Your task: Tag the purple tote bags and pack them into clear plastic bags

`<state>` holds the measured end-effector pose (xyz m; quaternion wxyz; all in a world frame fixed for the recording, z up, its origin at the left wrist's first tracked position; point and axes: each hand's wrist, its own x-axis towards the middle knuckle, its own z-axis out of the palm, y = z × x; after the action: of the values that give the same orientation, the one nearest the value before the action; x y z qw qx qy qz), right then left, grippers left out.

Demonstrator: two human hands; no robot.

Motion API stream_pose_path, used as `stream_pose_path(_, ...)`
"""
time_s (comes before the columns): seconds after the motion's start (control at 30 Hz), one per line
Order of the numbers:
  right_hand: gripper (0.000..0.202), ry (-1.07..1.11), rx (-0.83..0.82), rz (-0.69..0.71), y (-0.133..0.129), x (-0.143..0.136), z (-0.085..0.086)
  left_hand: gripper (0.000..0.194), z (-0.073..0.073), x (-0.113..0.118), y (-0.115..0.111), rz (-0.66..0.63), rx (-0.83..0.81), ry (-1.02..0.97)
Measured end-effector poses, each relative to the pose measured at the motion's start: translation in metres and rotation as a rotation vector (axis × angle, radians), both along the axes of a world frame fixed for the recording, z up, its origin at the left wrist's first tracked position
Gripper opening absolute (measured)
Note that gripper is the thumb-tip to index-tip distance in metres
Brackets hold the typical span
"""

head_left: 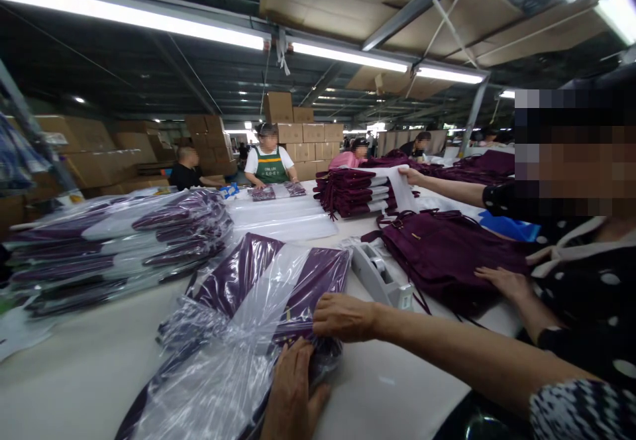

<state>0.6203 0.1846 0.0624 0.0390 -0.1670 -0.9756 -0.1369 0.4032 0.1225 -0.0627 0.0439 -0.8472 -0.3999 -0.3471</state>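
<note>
Left hand (pixel 295 387): fingers extended, thumb apart, on the plastic.
Right hand (pixel 345 317): fingers curled at the bag's edge; pinch cannot be told.
Purple bag (pixel 320 268): before both hands, inside clear plastic (pixel 199 387), film rumpled, closure unseen.
Wrapped stack (pixel 124 241): left, several bags already in plastic.
Unwrapped bags (pixel 437 248): right, beyond the tape dispenser (pixel 375 271), still without plastic.

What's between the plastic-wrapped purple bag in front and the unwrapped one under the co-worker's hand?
The head view shows a grey tape dispenser between the wrapped bag and the unwrapped bag.
</note>
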Motion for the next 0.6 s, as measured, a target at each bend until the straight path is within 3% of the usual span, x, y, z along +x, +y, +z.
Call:
stream_pose_path(0.17, 0.022, 0.297, -0.192, -0.190, -0.033, 0.019, -0.020, 0.056, -0.001, -0.001, -0.001, -0.006, 0.022, 0.044)
stream_pose_path(0.33, 0.031, 0.414, -0.474, -0.237, -0.056, 0.032, -0.021, 0.055, 0.020, 0.003, -0.014, -0.033, -0.055, 0.088)
stream_pose_path(0.47, 0.047, 0.331, -0.466, -0.154, -0.054, 0.038, -0.024, 0.057, 0.042, 0.014, -0.021, -0.037, -0.119, 0.147)
stream_pose_path(0.6, 0.048, 0.373, -0.391, -0.224, -0.050, 0.042, -0.033, 0.052, 0.052, 0.026, -0.019, -0.027, -0.118, 0.197)
